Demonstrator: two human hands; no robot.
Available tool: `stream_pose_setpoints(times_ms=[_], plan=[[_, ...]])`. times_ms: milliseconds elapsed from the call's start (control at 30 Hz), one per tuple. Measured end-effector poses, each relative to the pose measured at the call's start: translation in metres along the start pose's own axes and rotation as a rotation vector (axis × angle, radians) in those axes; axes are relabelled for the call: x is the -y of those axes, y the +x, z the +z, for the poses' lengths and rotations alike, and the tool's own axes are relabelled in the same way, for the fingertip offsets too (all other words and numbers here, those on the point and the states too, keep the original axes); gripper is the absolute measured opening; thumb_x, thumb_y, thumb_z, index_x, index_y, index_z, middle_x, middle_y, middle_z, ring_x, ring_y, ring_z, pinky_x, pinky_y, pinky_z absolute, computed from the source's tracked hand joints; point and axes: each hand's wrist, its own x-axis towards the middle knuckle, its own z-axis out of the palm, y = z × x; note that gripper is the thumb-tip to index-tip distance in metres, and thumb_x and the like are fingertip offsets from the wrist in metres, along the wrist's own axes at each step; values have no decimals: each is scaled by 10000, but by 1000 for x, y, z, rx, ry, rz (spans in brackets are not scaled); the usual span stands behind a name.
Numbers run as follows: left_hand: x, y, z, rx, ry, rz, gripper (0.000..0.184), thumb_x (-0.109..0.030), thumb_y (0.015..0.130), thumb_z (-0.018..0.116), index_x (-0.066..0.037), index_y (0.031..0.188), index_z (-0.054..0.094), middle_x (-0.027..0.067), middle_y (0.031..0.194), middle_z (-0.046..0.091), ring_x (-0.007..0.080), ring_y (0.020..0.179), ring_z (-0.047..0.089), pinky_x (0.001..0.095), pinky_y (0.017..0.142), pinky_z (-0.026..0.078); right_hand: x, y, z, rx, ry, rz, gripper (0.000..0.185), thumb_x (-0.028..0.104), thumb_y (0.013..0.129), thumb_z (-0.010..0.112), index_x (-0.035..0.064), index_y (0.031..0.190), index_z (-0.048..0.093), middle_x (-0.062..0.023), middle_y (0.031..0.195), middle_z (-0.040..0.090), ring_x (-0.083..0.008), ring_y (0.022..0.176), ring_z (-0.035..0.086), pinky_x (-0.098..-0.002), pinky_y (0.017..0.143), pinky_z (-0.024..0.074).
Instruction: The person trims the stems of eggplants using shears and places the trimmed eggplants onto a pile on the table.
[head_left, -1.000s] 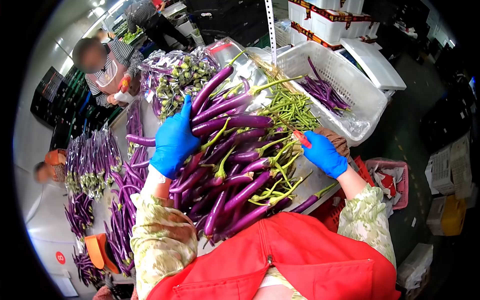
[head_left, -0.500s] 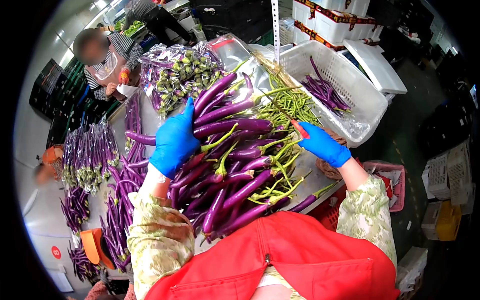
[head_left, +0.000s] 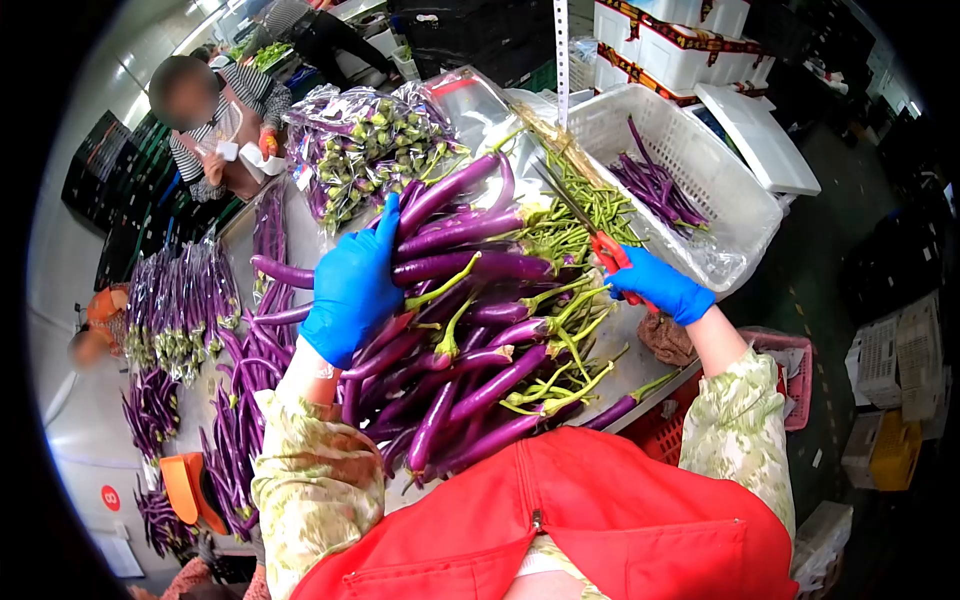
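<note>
My left hand (head_left: pixel 352 290), in a blue glove, is closed around several long purple eggplants (head_left: pixel 470 266) on top of a loose pile. Its thumb points up along them, and its other fingers are mostly hidden. In my right hand (head_left: pixel 660 285), also blue-gloved, is a pair of red-handled scissors (head_left: pixel 607 252). Their dark blades point up and left, over a heap of thin green stems (head_left: pixel 585 205) beyond the pile. Some eggplants nearer to me still carry long green stems (head_left: pixel 570 345). The scissors do not appear to touch the held eggplants.
Bagged eggplants (head_left: pixel 365 150) lie at the back of the metal table, with more bunches (head_left: pixel 185 300) at left. A white crate (head_left: pixel 745 215) holding a few thin eggplants stands at right. A person (head_left: pixel 225 135) stands across the table. A pink basket (head_left: pixel 795 375) sits lower right.
My right hand has turned and shifted slightly right and down, so the scissors' handles and blades show more plainly. My left hand keeps its hold. The person opposite has moved their hands.
</note>
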Motion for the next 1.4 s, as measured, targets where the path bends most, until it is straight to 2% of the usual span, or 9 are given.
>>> stream_pose_setpoints(times_ms=[200, 567, 667, 733, 900, 1133, 1167, 1267, 1400], plan=[[-5, -2, 2, -82, 24, 134, 959, -134, 628, 709, -89, 1445, 208, 140, 805, 579, 325, 747, 584, 434, 611, 485, 32, 9, -2, 5, 83, -79, 406, 133, 760, 601, -32, 1127, 545, -36, 787, 561, -90, 672, 524, -245, 624, 440], [-9, -2, -10, -112, -177, 150, 875, -143, 660, 703, -57, 1413, 268, 163, 854, 606, 352, 773, 595, 437, 635, 478, 19, 14, -4, -191, -124, -130, 456, 234, 800, 636, 33, 1193, 517, 46, 745, 486, -49, 558, 415, -211, 489, 347], [20, -8, -5, -368, -169, 147, 850, -107, 656, 690, -26, 1394, 275, 176, 829, 602, 369, 744, 598, 452, 635, 480, 14, 17, 1, -221, 296, -268, 517, 78, 816, 581, 10, 1305, 429, -93, 1088, 597, -164, 848, 609, -270, 696, 500], [34, -25, -26, -572, -190, 13, 835, -83, 634, 668, -11, 1379, 299, 161, 780, 580, 358, 716, 588, 451, 617, 476, -8, 22, -16, -177, 414, -316, 455, 63, 825, 585, 94, 1260, 455, 14, 686, 504, -48, 477, 421, -185, 377, 322], [96, -88, -45, -1236, -202, -431, 758, -57, 640, 666, 20, 1330, 362, 157, 804, 616, 312, 711, 603, 410, 593, 482, -59, 3, -70, -309, 325, -45, 279, 194, 867, 557, 59, 1112, 546, 7, 756, 540, -103, 625, 510, -253, 577, 428], [263, -248, 38, -2325, -1381, -602, 171, -111, 729, 632, -87, 887, 572, 22, 769, 553, 154, 666, 549, 312, 629, 482, -84, -17, -56, -354, 380, 20, 290, 226, 844, 577, 68, 1086, 546, -16, 906, 537, -164, 698, 530, -295, 624, 440], [245, -262, 23, -2269, -1396, -834, 275, -256, 804, 581, -42, 973, 546, 98, 856, 565, 247, 801, 562, 377, 776, 473, -69, -24, -26, -395, 453, 27, 290, 146, 852, 547, 76, 1130, 506, -13, 830, 559, -123, 704, 536, -260, 582, 439], [313, -343, 90, -1787, -1843, -506, 464, -422, 820, 512, -60, 1096, 603, 154, 1080, 621, 291, 936, 606, 423, 866, 477, -59, -25, 0, -357, 390, -98, 300, 142, 830, 571, 163, 1128, 552, 30, 912, 572, -110, 769, 532, -313, 688, 445], [364, -366, 170, -1609, -1831, -1062, 535, -449, 822, 543, -58, 1188, 533, 154, 1191, 552, 290, 1024, 564, 429, 900, 452, -35, -41, 28, -451, 384, -27, 276, 113, 815, 607, 58, 1078, 545, -17, 785, 550, -131, 681, 545, -284, 586, 465]])
